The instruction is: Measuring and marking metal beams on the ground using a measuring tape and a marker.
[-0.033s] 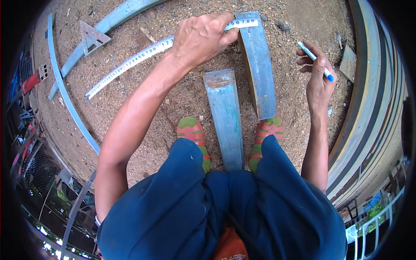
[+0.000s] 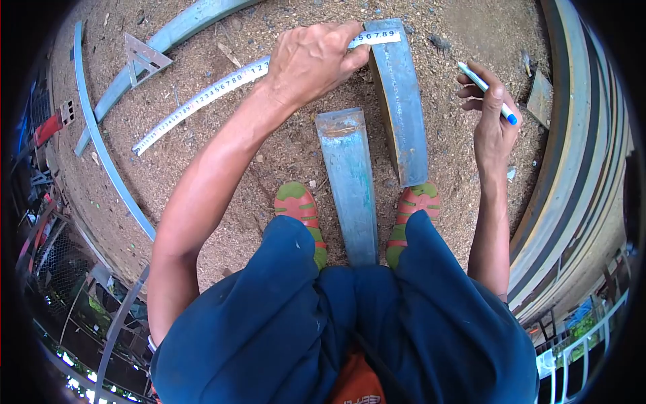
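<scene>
Hands work over sandy, sawdust-strewn ground (image 2: 222,182), seen from above by a person crouching in dark blue trousers (image 2: 323,337) and orange-and-green shoes (image 2: 299,209). The left hand (image 2: 313,60) is closed, palm down, with its fingers curled over a long white steel ruler (image 2: 202,99), pressing it onto the top end of a flat, pale blue-grey metal bar with rust along its edge (image 2: 402,108). The ruler runs from the upper end of that bar down and to the left across the ground, its far end lying free on the dirt. The right hand (image 2: 491,118) is raised just to the right of the bar, apart from it, and pinches a slim white marker with a blue cap (image 2: 486,89) between thumb and fingers, the blue end pointing down to the right. A second, shorter blue-grey metal bar (image 2: 351,182) lies just beside the first, running down between the two shoes. Well apart to the upper left lie a long curved blue-grey metal strip (image 2: 101,148), a straight blue-grey beam (image 2: 175,34) and a small triangular metal bracket (image 2: 142,57). Broad curved metal bands (image 2: 579,168) sweep along the right side.
</scene>
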Motion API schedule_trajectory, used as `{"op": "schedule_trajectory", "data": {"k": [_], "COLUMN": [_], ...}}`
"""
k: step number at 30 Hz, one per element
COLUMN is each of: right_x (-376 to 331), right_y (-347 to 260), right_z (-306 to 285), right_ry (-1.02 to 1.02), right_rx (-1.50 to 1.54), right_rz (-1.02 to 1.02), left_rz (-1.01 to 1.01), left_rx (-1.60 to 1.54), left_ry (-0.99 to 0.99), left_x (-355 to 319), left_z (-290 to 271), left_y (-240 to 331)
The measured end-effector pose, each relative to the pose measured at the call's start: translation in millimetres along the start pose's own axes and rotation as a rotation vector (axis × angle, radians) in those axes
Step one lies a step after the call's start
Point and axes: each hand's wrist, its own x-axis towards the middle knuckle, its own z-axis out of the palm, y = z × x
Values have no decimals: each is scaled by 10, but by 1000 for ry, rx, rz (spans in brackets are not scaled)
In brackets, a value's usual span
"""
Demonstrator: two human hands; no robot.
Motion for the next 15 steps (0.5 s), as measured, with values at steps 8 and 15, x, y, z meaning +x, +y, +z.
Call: {"op": "schedule_trajectory", "data": {"k": [8, 15], "right_x": [49, 222], "right_y": [-49, -118], "right_z": [484, 579], "right_ry": [37, 41], "right_rx": [41, 14], "right_rz": [-6, -67], "left_rz": [99, -49], "left_rx": [-65, -51], "left_ry": [200, -36], "left_x": [5, 8], "left_z": [128, -9], "left_y": [-78, 16]}}
